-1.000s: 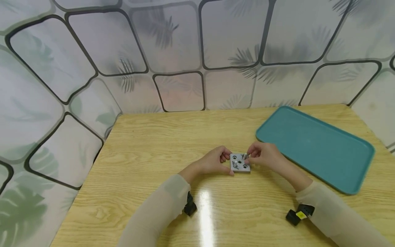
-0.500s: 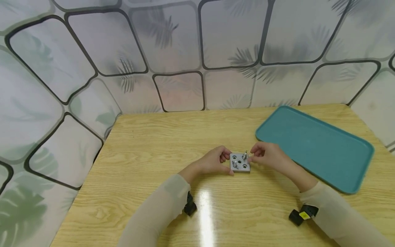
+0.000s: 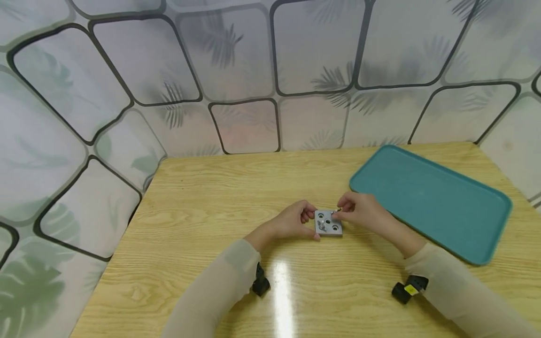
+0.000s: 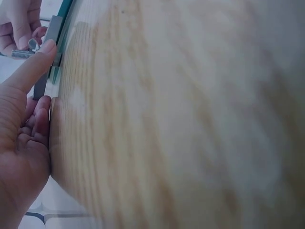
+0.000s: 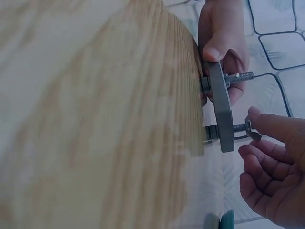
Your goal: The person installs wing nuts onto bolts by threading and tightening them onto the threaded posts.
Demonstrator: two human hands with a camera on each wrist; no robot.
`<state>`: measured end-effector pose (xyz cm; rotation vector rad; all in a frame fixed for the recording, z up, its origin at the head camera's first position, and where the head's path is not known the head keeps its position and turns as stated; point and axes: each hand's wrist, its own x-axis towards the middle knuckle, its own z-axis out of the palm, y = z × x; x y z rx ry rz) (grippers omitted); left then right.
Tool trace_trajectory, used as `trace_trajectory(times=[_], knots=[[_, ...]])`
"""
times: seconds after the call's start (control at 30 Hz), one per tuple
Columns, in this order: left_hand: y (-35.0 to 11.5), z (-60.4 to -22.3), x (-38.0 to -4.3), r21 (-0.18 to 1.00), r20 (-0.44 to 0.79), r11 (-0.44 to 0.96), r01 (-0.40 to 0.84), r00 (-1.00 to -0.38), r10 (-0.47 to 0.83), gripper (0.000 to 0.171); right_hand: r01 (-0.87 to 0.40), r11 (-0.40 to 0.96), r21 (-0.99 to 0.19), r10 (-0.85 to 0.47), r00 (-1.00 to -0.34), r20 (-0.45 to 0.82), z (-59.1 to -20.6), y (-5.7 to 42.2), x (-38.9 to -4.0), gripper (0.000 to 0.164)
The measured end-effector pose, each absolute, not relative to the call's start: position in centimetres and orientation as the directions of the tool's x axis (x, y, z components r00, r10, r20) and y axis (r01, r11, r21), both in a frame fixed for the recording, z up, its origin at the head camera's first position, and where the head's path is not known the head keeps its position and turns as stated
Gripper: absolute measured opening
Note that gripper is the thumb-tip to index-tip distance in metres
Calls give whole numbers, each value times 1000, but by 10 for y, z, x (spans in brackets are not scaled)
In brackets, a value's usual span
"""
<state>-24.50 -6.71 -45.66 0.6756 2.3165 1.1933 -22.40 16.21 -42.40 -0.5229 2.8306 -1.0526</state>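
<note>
My left hand [image 3: 291, 220] grips the left edge of a small square metal plate [image 3: 328, 232] with several holes, thumb at the near corner. Two bolts pass through the plate, their heads [image 5: 211, 132] on its underside. One wing nut [image 3: 322, 226] sits on the bolt near my left thumb. At the far right corner my right hand [image 3: 359, 209] holds the second wing nut [image 5: 252, 130] on its threaded bolt [image 5: 239, 128]. The right wrist view shows my right thumb against that wing nut, other fingers curled below it. In the head view my fingers mostly hide it.
A teal tray [image 3: 427, 202] lies on the wooden table [image 3: 228, 197], right of and beyond my right hand. A patterned wall covering [image 3: 245, 126] rises behind the table. Black wrist cameras are strapped to both forearms.
My right hand drew slightly back from the far right bolt, baring it, then came back to the wing nut there. The left hand and plate stayed in place.
</note>
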Motion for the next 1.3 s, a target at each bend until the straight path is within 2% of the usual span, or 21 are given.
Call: trace_trajectory(times=[0.13,0.5,0.9,1.1,1.3], knots=[[-67,-456,-244,835,-165,509,210,-786,596,64,-297,698,-652,-378,-926,17,-423,166,-221,22],[-66,-455,-245,838,-171,508,201,-786,594,63,-384,660,-646,-476,-879,36,-422,173,-218,9],[-67,-456,-244,833,-177,514,204,-783,597,62,-391,679,-621,-430,-898,95,-428,167,-222,31],[-68,-455,-243,835,-177,512,200,-784,596,63,-375,684,-626,-429,-900,70,-426,164,-222,28],[-67,-454,-243,838,-183,510,192,-782,595,63,-363,697,-618,-423,-905,54,-423,167,-215,17]])
